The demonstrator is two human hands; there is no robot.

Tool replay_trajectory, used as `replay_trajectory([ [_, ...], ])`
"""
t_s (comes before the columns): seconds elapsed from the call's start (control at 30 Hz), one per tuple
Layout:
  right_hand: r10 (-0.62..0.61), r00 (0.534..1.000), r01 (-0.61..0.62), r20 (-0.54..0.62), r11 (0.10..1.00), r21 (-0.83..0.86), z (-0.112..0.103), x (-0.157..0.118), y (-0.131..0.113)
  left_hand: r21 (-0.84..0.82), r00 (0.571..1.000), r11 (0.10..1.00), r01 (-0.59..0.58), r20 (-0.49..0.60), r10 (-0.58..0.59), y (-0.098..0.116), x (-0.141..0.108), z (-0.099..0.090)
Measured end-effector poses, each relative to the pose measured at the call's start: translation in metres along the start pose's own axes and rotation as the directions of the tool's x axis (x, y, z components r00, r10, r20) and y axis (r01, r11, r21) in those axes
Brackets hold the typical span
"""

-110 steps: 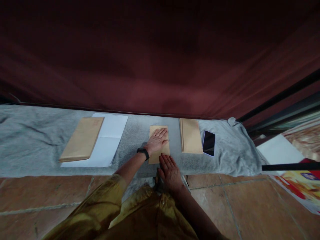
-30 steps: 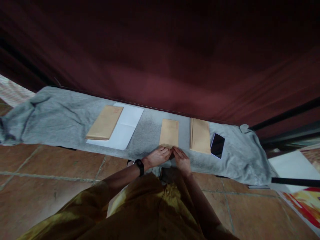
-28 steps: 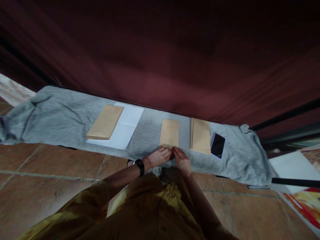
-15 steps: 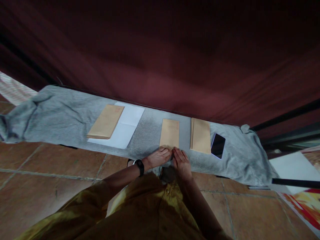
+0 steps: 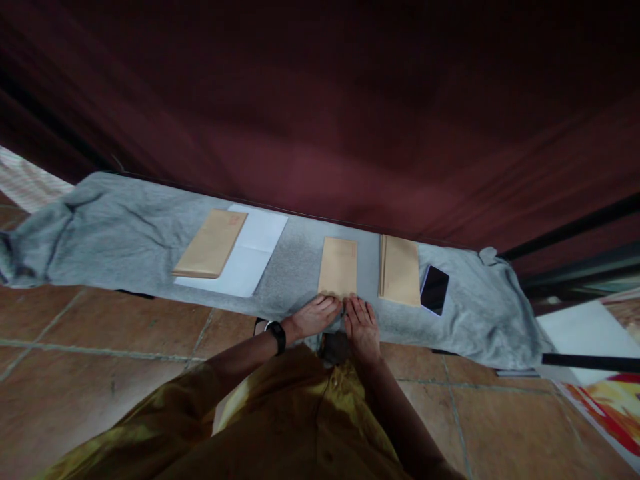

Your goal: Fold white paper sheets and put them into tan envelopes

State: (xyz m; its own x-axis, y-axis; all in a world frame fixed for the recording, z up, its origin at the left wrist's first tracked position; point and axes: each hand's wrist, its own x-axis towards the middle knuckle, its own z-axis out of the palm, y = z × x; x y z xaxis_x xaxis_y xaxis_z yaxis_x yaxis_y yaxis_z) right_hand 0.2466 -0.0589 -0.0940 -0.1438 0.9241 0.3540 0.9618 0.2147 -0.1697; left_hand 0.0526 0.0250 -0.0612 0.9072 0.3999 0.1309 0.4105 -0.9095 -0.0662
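A brown envelope [image 5: 339, 267] lies flat on the grey cloth in front of me, its near edge under my fingers. My left hand [image 5: 316, 315], with a dark band on the wrist, rests on the envelope's near left corner, fingers curled together. Beside it, my right hand [image 5: 362, 327] lies palm down at the near right corner, fingers stretched out. To the right is a stack of brown envelopes [image 5: 401, 270]. On the left, another brown envelope pile [image 5: 213, 244] partly covers white paper sheets [image 5: 255, 253].
A phone [image 5: 435, 291] lies right of the envelope stack. The grey cloth [image 5: 125, 233] covers a long narrow surface, bunched at both ends. A dark red curtain [image 5: 320, 147] hangs behind it. White paper [image 5: 590, 337] and a black bar [image 5: 590, 363] are at the right.
The fingers of my right hand have straightened and lie flatter at the envelope's near edge. My left hand has barely moved. The envelopes and phone keep their places on the cloth.
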Motion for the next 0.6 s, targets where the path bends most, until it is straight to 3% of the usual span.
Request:
replay_trajectory([
  [0.3,0.029,1.000,-0.029,-0.011,1.000,0.005,0.002,-0.002,-0.001,-0.095,0.989,0.984,0.149,0.025,-0.147,0.007,-0.006,-0.002],
  [0.6,0.041,0.999,-0.041,-0.008,0.999,0.004,0.001,-0.002,-0.003,-0.270,0.957,0.921,0.279,-0.003,-0.291,-0.004,0.026,-0.006],
])
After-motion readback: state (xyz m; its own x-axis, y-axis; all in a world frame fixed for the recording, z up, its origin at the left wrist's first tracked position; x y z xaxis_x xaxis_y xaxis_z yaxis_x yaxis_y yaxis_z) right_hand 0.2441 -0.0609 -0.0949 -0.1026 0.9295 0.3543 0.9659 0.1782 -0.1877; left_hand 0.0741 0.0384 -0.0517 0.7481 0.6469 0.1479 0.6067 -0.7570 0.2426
